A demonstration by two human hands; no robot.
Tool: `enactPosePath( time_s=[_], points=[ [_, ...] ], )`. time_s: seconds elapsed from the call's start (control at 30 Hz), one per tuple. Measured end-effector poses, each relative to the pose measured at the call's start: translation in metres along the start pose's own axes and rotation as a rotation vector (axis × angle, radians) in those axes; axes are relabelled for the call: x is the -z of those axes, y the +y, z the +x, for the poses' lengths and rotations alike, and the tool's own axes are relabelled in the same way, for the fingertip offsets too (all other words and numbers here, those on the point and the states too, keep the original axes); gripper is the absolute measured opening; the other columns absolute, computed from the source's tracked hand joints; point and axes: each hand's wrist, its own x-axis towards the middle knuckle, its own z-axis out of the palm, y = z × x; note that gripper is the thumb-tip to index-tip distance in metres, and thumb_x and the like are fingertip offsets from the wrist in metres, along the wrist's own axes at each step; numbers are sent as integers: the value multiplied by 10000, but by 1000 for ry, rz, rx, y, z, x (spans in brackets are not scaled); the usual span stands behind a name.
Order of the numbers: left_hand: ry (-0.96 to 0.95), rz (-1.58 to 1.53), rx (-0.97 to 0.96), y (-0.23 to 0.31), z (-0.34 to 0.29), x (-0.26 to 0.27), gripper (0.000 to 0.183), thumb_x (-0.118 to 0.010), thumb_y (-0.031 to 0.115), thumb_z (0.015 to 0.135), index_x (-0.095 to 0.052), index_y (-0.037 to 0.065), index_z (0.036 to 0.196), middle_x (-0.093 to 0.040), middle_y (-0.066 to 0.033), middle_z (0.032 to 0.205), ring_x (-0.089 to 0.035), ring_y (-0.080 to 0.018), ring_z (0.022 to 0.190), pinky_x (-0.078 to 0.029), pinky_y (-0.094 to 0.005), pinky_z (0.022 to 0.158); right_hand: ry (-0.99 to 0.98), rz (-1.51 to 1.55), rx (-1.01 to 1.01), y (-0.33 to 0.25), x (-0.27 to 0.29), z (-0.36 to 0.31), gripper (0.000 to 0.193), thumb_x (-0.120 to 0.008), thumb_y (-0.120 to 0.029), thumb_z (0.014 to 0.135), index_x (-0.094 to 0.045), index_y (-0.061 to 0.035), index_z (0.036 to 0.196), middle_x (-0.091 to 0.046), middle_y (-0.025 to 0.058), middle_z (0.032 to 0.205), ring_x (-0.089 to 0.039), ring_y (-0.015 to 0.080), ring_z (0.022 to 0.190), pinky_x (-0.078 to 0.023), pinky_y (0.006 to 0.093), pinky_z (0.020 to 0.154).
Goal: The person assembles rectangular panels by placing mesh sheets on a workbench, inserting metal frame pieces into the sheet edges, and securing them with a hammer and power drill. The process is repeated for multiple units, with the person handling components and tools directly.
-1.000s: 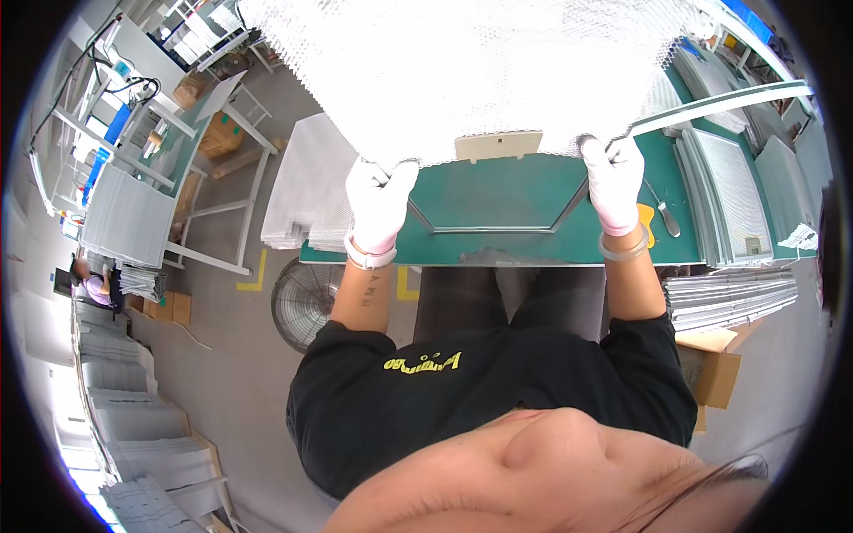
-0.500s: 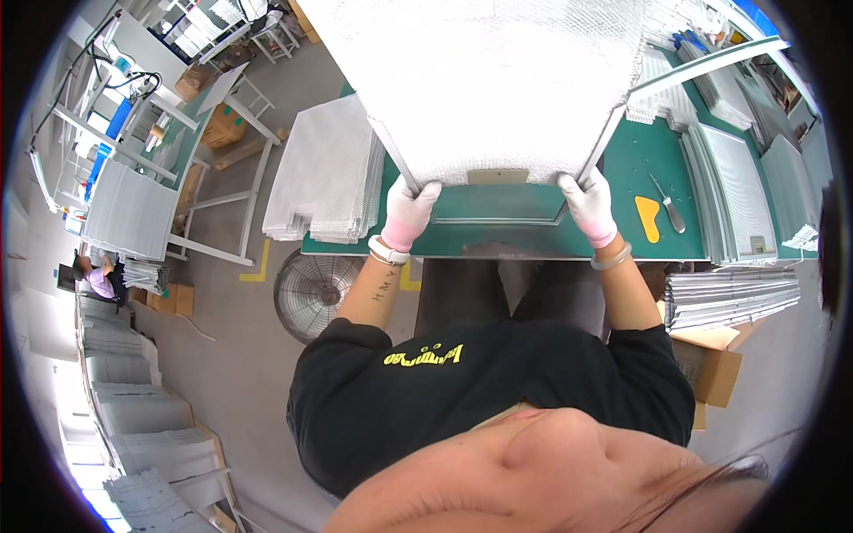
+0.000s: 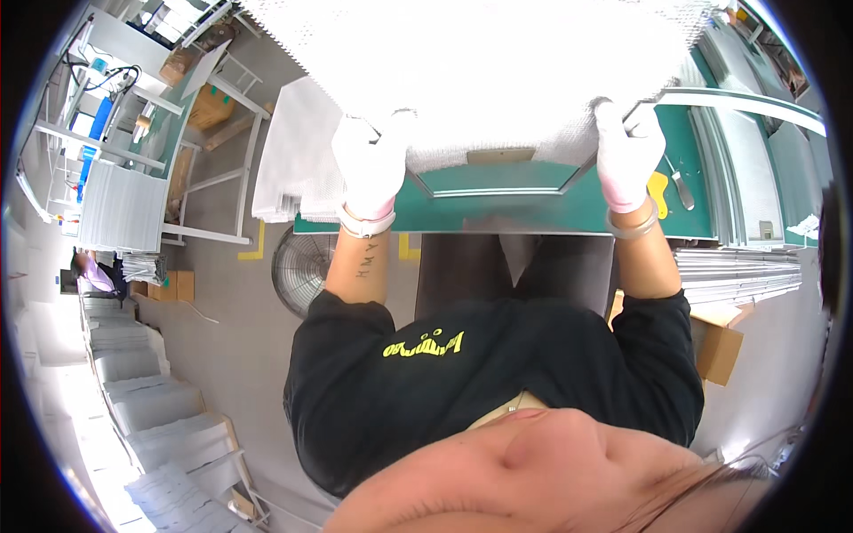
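A bright silvery mesh panel [image 3: 498, 80] is held up in front of me, washed out by light, with a small tan plate [image 3: 501, 155] on its near edge. My left hand [image 3: 369, 164], in a white glove, is closed on the panel's left side near the corner. The gloved right hand [image 3: 629, 160] grips the opposite side the same way. Below the panel, a thin metal frame [image 3: 498, 193] shows over the green table [image 3: 524, 218]; whether it belongs to the panel I cannot tell.
White mesh sheets [image 3: 298, 147] are stacked at the table's left. To the right lie a yellow scraper-like piece [image 3: 657, 191], a screwdriver [image 3: 681, 188] and stacked mesh panels [image 3: 737, 178]. A floor fan [image 3: 298, 271] stands left; a cardboard box [image 3: 720, 355] sits right. Another person [image 3: 99, 273] is far left.
The mesh panel has come up nearer to the camera and looks larger. Both hands rose with it and look farther apart, still gripping its sides.
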Motion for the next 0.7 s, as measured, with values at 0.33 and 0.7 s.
enactPosePath(
  time_s=[0.33,0.7],
  points=[
    [-29,-180,153,-5,-35,5,24,-704,-34,817,-695,-45,835,-692,-59,788,-596,-108,708,-484,-273,638,-224,77,-300,21,13,-13,96,-669,-66,906,-619,-8,847,-572,-23,723,-479,52,672,-430,237,616],
    [-114,-327,384,-66,-100,4,236,-749,52,847,-697,-44,1056,-728,-68,995,-670,-145,894,-533,-300,814,-329,422,-531,79,14,-80,339,-617,-67,973,-566,14,1299,-646,36,1202,-583,106,1069,-455,276,952]
  ],
)
